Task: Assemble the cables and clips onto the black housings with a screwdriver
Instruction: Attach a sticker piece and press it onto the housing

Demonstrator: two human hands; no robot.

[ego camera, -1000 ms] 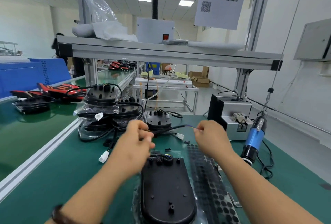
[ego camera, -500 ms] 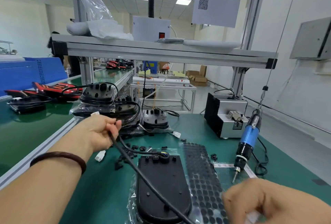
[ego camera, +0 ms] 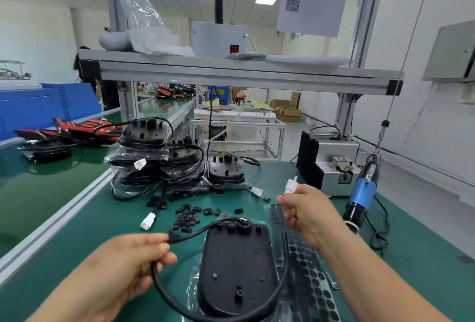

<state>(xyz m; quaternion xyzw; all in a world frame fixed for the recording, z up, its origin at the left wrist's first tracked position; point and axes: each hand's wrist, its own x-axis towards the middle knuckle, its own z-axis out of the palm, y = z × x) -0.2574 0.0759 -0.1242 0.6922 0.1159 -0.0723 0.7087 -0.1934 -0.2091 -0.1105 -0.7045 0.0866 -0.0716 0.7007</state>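
Green bench mat (ego camera: 102, 231), factory line behind. Black oval housing (ego camera: 237, 270), matte, studded with small bosses, flat between both hands. Black cable (ego camera: 157, 283) looped from its far end round near edge. Left hand (ego camera: 128, 265): pinching cable just left of housing. Right hand (ego camera: 308, 216): gripping white connector (ego camera: 290, 186), raised beyond housing's right corner. Loose clips (ego camera: 187, 216) ahead of left hand.

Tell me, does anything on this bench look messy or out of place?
Small black clips lie scattered loose on the green mat beyond the black housing, not in any tray. Nothing looks broken.
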